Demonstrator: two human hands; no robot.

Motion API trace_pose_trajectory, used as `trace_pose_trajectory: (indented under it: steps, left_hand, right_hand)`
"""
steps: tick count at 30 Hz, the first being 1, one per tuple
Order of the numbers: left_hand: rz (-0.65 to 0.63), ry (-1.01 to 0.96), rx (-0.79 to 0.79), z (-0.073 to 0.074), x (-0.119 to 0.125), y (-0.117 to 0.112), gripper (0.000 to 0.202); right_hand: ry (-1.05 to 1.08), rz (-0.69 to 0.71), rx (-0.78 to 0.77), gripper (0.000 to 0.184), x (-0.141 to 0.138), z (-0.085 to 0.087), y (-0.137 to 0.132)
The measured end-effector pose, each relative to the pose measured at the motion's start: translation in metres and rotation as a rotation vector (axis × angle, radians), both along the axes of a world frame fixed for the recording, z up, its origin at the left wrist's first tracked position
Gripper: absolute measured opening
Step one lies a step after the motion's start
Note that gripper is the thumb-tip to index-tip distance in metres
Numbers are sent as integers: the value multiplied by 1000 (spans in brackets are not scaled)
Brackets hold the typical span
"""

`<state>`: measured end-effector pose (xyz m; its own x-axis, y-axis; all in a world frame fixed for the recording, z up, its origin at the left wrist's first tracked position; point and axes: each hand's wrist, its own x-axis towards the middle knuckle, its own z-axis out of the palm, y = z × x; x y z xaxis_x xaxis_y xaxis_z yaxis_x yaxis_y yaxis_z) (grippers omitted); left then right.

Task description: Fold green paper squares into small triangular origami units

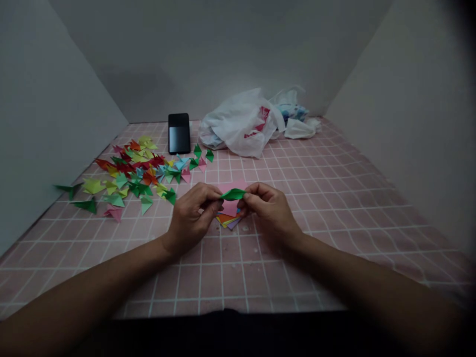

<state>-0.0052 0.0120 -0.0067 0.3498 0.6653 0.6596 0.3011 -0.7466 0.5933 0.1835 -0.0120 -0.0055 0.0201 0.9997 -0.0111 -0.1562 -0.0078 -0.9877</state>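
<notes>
Between my two hands is a small piece of folded green paper (233,195), narrow and pointed toward its ends. My left hand (193,213) pinches its left end between thumb and fingers. The right end is pinched by my right hand (269,210) in the same way. Just under the folded paper lies a stack of coloured paper sheets (227,219), with pink on top and orange, yellow and purple edges showing. My fingers hide parts of the stack's sides.
Many folded paper cranes (139,188) in several colours spread over the left of the pink checked tablecloth (353,198). Behind them lies a black phone (179,134). White plastic bags (241,121) sit at the back, and pale walls (420,99) enclose the table.
</notes>
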Motion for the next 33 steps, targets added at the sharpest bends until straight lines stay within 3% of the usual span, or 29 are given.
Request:
trace_pose_trajectory:
  steps: [5,13,17,20,25,29,33]
  left_hand:
    - [41,22,79,2,-1,3,12]
    - [-22,205,238,4,-1,3,11]
    - [-53,189,206,3,-1,3,11]
    - [-74,87,73,0,-1,2,11]
    - [-124,-149,-322,-6,-1,5,7]
    - [-236,-221,-497,-10,0,9,5]
    - [-273,-305,-702,-14,1,9,5]
  right_hand:
    - [214,56,-149,11,0,-1,2]
    - [-1,97,-86,17,0,-2,1]
    - [-11,108,-83,20,-1,-1,0]
    - [-40,107,-65,21,0,0,-2]
    - [-83,168,-66,18,0,-1,-1]
    - [-57,159,18,18,-1,-1,-1]
    - [-160,144,99,13,-2,0,-4]
